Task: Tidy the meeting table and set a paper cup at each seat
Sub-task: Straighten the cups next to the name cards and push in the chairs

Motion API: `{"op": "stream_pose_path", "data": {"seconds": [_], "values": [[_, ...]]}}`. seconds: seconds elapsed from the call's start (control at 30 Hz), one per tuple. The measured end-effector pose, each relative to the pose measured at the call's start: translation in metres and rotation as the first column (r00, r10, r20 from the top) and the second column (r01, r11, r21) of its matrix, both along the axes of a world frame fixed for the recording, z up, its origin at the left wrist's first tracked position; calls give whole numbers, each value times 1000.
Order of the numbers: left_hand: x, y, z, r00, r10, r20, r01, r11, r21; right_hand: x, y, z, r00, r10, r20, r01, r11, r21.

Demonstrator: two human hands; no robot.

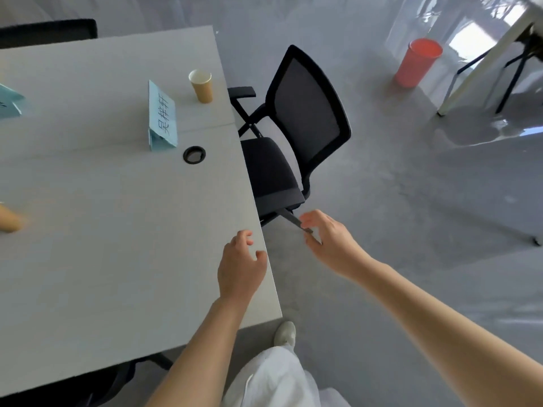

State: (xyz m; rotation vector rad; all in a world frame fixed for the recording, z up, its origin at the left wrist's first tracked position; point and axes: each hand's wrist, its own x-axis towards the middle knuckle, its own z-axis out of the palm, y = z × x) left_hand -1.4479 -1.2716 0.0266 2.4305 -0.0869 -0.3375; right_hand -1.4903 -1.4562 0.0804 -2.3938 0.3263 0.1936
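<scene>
Both your hands hover empty at the near right corner of the meeting table.

Your left hand (241,265) hangs over the table's right edge with fingers loosely curled, gripping nothing; your right hand (329,239) floats past that edge above the floor, fingers loosely bent and apart, also holding nothing. The meeting table (117,230) is a flat, matte pale-grey slab with a straight right edge and a round black cable grommet (194,154). The paper cup (201,85) is a tan, tapered cylinder with a white inside, standing upright near the far right edge, just right of a folded pale-blue name card (162,116). A black mesh-backed office chair (293,133) sits tucked against that edge beside the cup. To its right lies open, glossy grey floor, with a red bucket (417,63) far off.
</scene>
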Motion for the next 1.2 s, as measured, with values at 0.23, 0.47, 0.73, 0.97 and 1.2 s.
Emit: {"op": "stream_pose_path", "data": {"seconds": [0.23, 0.47, 0.73, 0.97, 1.2], "values": [[62, -62, -1, 998, 65, 26, -65, 998, 4, 74, -64, -1, 1000, 20, -18, -18, 994, 104], [91, -130, -5, 968, 248, 40, -250, 967, 48, 141, -135, -6, 982, 180, -55, -171, 975, 139], [115, -201, -3, 896, 445, 8, -445, 894, 55, 220, -196, 14, 933, 358, -13, -350, 918, 186], [170, -201, -2, 802, 595, 48, -597, 802, 23, 295, -197, 16, 889, 457, -30, -441, 872, 212], [257, -170, -9, 748, 659, 78, -661, 751, -8, 378, -174, 16, 868, 494, -47, -478, 857, 193]]}}
